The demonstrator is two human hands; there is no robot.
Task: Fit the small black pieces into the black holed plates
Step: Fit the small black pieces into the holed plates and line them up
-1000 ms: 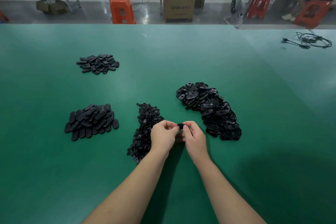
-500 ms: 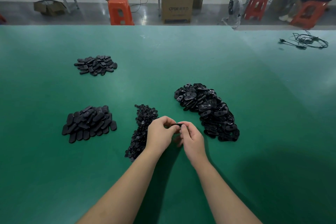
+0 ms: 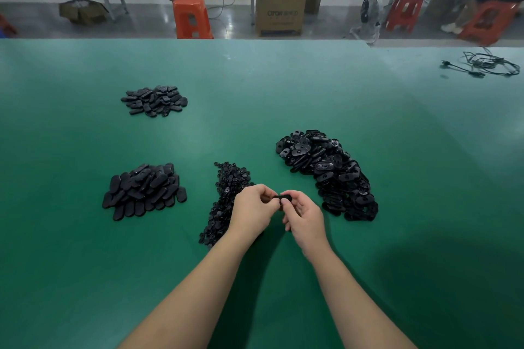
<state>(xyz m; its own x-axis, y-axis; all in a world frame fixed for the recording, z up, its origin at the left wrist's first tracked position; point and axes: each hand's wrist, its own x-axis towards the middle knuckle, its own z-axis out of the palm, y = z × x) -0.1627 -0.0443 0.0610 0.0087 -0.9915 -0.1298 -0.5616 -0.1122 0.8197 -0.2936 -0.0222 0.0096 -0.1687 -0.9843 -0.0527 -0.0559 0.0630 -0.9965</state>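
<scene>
Both my hands meet just above the green table (image 3: 283,88), pinching one black oval plate (image 3: 282,197) between them. My left hand (image 3: 252,210) grips its left end and my right hand (image 3: 304,217) holds its right end, thumb on top. Whether a small piece sits in the plate is hidden by my fingers. A strip of small black pieces (image 3: 226,195) lies just left of my left hand. A big heap of black holed plates (image 3: 329,173) lies to the right of my right hand.
Two piles of black oval parts lie on the left: one near (image 3: 143,191), one farther back (image 3: 154,100). A coiled black cable (image 3: 485,65) lies at the far right. Beyond the table edge stand orange stools (image 3: 191,18) and a cardboard box (image 3: 280,5).
My hands stay together on the plate; the fingers have shifted slightly and the plate now shows more between them. The piles have not moved.
</scene>
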